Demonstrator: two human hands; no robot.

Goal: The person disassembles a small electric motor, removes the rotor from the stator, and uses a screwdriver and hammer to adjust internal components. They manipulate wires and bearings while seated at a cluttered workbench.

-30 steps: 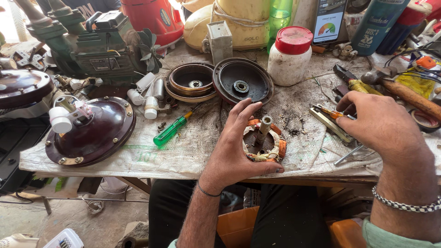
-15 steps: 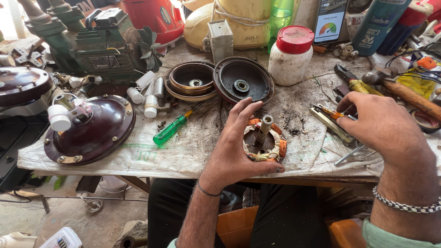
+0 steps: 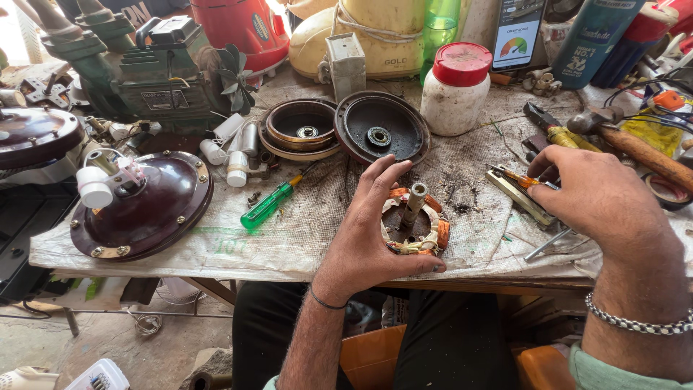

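My left hand [image 3: 368, 231] cups a round motor stator [image 3: 413, 224] with copper windings and an upright shaft, near the workbench's front edge; thumb and fingers wrap its left side. My right hand [image 3: 595, 198] hovers over a flat metal tool [image 3: 521, 195] and a small orange-handled screwdriver [image 3: 523, 178] to the right of the stator. Whether its fingers grip either tool is hidden by the hand.
A green-handled screwdriver [image 3: 268, 206] lies left of the stator. Two round motor covers [image 3: 379, 130] sit behind it. A dark red fan housing [image 3: 141, 206] rests at the left. A white jar with a red lid [image 3: 456, 87], a hammer [image 3: 635, 148] and pliers [image 3: 552, 130] crowd the back right.
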